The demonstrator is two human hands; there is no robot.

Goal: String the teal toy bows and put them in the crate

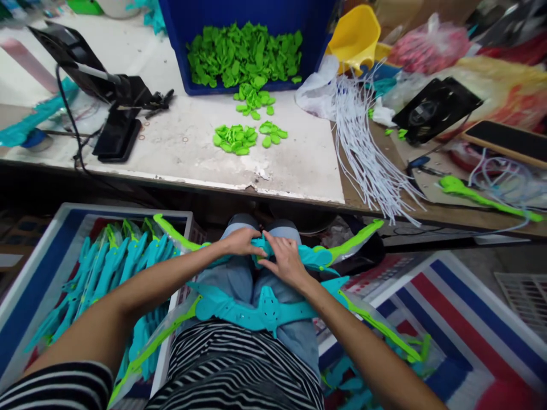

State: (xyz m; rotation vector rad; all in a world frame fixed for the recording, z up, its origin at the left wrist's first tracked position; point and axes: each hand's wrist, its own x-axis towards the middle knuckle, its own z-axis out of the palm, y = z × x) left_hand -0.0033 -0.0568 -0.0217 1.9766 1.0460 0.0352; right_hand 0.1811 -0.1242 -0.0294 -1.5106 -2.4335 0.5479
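Above my knees, my left hand (244,241) and my right hand (282,255) are both closed on the middle of a teal plastic piece (315,255). Long lime-green arms stretch out from its two ends, and clear film hangs along the right one. My fingers hide most of its centre, so I cannot make out any small part there. Across my lap, nearer my body, lies a second teal piece (270,312) of similar shape, its green arms reaching out to both sides beneath my forearms.
A blue bin (177,62) of small green parts (243,54) lies tipped toward me on the table (179,154), with loose green parts (235,138) before it. White cords (363,148) hang over the edge. Striped-lined crates (64,213) (453,296) with teal pieces flank me.
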